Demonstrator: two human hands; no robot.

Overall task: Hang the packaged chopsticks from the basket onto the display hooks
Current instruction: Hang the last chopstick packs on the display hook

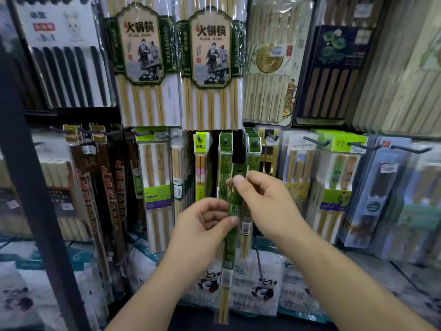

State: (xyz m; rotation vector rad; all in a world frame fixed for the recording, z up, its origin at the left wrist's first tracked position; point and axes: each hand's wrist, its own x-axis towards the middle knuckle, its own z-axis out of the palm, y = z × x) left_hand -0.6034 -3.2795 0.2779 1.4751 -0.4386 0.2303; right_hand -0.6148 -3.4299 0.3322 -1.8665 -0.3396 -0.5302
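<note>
I hold a narrow green chopstick pack [232, 235] upright in front of the display. My left hand [205, 225] pinches it at mid-height between thumb and curled fingers. My right hand [260, 201] pinches its upper part just below the hang hole. Two matching green packs [225, 163] hang on hooks [256, 141] right behind it, slightly above the held pack's top. The basket is out of view.
Several other chopstick packs hang on hooks all round: large bamboo packs [210, 68] above, dark red ones [107, 187] to the left, blue ones [381, 187] to the right. A dark metal post [31, 187] stands at the left. Bagged goods with panda print [262, 287] lie below.
</note>
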